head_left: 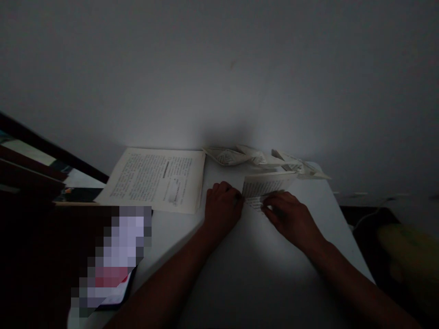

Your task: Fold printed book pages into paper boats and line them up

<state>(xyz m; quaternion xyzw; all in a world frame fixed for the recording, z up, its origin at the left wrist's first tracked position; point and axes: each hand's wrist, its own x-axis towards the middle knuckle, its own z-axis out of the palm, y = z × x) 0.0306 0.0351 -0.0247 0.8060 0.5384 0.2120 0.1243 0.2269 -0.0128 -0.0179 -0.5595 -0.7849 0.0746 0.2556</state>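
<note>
Between my hands stands a printed sheet of paper (262,185), folded, with its upper part raised off the table. My left hand (223,203) is closed at the sheet's left edge, its fingertips pinching the paper. From the other side, my right hand (287,214) pinches the lower part of the sheet between thumb and fingers. Just beyond the sheet, several folded paper boats (226,156) made of printed pages sit in a row along the wall.
A stack of printed pages (154,178) lies at the back left of the white table (236,274). Near the left edge rests a phone (116,297), mostly pixelated. A grey wall (219,82) rises behind. Dark furniture and a yellowish item (408,249) flank the table.
</note>
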